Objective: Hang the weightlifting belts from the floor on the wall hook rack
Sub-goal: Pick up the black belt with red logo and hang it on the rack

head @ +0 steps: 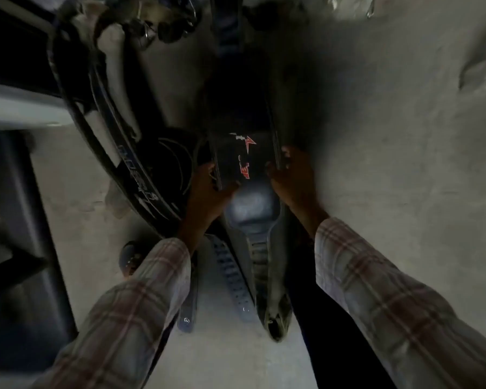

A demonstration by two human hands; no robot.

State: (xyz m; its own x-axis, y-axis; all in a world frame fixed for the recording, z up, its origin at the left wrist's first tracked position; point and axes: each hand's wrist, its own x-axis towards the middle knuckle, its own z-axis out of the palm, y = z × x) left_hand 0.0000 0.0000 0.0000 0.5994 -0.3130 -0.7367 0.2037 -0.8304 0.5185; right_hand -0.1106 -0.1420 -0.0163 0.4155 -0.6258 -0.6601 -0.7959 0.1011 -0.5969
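Belt [243, 155] gripped by left hand [211, 189], right hand [292, 175].

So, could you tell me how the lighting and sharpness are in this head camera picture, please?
Head view: dim overall, darkest around the black belt that the left hand and right hand hold; its red logo is visible; the borders smear with blur and wide-angle bending.

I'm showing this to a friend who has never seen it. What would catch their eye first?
The red and white logo on the black belt at centre stands out in the dim scene, with the left hand and right hand gripping its two edges. Just below it is a grey belt, and to the left a dark belt with white lettering.
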